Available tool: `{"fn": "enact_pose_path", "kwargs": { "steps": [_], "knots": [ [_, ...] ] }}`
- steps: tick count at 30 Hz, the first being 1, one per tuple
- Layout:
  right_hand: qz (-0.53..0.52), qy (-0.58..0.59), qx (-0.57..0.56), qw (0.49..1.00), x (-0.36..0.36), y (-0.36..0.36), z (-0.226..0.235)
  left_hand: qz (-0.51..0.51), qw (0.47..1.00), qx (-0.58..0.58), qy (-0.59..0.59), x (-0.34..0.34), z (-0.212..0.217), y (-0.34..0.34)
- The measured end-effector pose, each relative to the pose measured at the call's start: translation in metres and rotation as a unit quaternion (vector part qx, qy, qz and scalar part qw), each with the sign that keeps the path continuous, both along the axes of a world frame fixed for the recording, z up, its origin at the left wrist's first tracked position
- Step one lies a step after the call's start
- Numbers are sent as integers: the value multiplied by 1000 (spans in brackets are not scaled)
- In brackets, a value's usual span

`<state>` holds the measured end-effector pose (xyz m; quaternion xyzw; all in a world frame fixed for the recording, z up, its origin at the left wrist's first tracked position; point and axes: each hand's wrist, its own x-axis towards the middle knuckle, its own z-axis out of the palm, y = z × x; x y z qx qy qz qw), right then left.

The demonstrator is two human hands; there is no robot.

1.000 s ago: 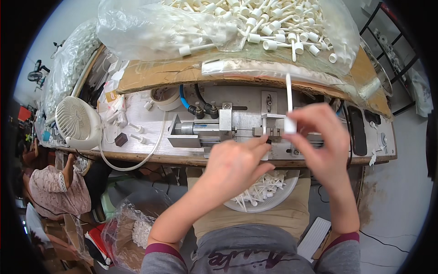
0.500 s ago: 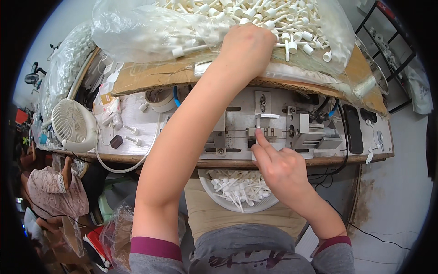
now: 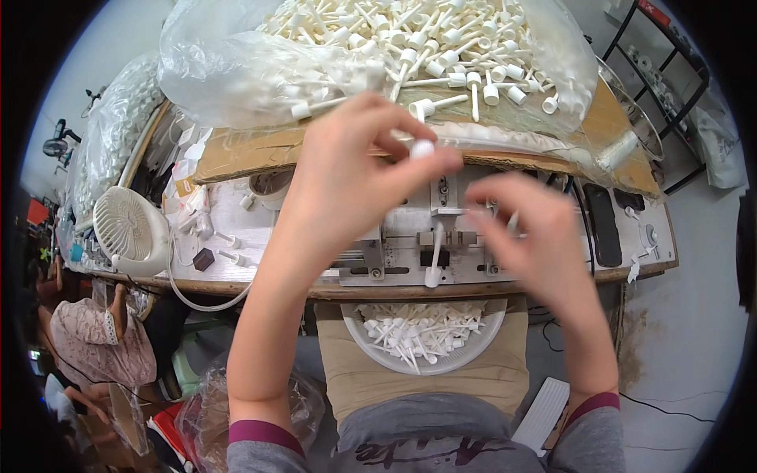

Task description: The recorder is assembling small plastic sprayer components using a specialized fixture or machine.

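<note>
My left hand (image 3: 355, 162) is above the front edge of the cardboard, fingers pinched on a white capped stick (image 3: 423, 148) whose cap shows at the fingertips. My right hand (image 3: 532, 229) is just right of the metal clamping fixture (image 3: 448, 238), its fingers smeared by motion. A small pale shape shows by those fingers, too blurred to name. Another white capped stick (image 3: 434, 256) lies lengthwise across the front of the fixture, its cap toward me. Behind, a heap of similar white capped sticks (image 3: 426, 43) spills from a clear plastic bag (image 3: 236, 67).
A white bowl (image 3: 493, 327) of the same sticks rests on my lap. On the bench are a small white fan (image 3: 130, 230) at left and a black phone (image 3: 603, 226) at right. Cardboard (image 3: 260, 150) overhangs the fixture. Another person (image 3: 98, 327) sits at far left.
My left hand has drawn back from the heap toward me with a capped stick. My right hand has lifted off the fixture and moved right and up, uncovering the stick there.
</note>
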<state>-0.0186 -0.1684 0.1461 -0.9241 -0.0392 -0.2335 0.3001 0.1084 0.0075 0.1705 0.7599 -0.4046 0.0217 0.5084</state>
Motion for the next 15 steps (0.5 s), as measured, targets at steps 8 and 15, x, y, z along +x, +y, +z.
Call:
{"fn": "enact_pose_path", "kwargs": {
  "steps": [8, 15],
  "knots": [
    [-3, -53, -90, 995, 110, -49, 22, -2, 979, 117, -168, -84, -64, 26],
    [4, 45, -24, 999, 120, -24, 13, 23, 949, 204, -241, -88, -105, 16]
  ]
}}
